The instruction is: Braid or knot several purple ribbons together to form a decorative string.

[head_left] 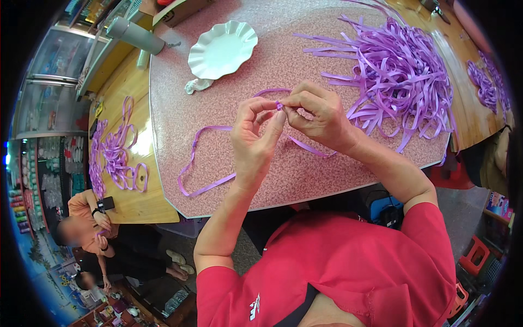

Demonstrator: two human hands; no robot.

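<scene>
Between my hands, above the pink speckled mat, is a small knot in a purple ribbon (208,185). Thumb and forefinger of my left hand (255,136) pinch the knot from the left. My right hand (322,115) pinches the same ribbon close beside it, its other fingers curled in. From the knot the ribbon trails over the mat in a wide loop to the left and a shorter stretch below my right hand. A large tangled heap of purple ribbons (400,76) lies on the mat to the right of my right hand.
A white scalloped dish (223,50) stands on the mat's far side, near a grey tumbler (135,35) and a cardboard box (180,12). More purple ribbons (117,155) lie on the wooden table at left, others (482,87) at far right. A person in orange (84,210) sits at left.
</scene>
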